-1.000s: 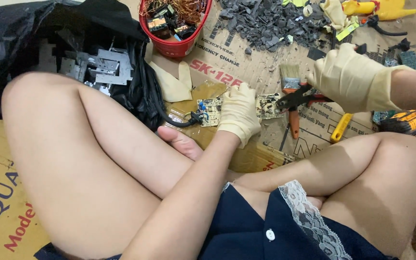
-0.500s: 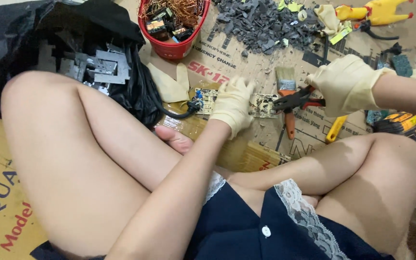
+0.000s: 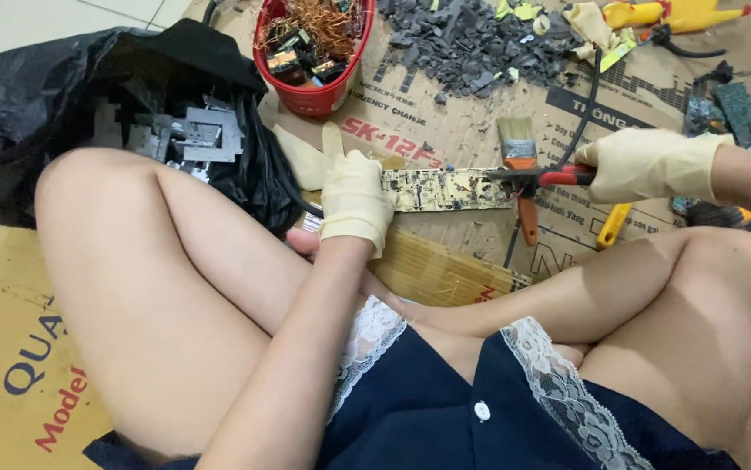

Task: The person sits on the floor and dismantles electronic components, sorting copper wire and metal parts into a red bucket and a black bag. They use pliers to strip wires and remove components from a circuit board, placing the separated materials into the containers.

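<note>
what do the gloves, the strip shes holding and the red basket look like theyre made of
Gloves on the left hand and right hand: thin cream rubber or latex, judging by the matte, wrinkled skin.
Strip: a yellowish circuit board, probably resin laminate, with dark blotchy marks.
Red basket: glossy moulded plastic, by its smooth rim.

I see even, soft indoor light, faint shadows under my legs, mostly sharp focus, slight wide-angle stretch at edges

Flattened brown printed cardboard (image 3: 445, 130) underfoot, yellow printed carton (image 3: 10, 348) lower left
</note>
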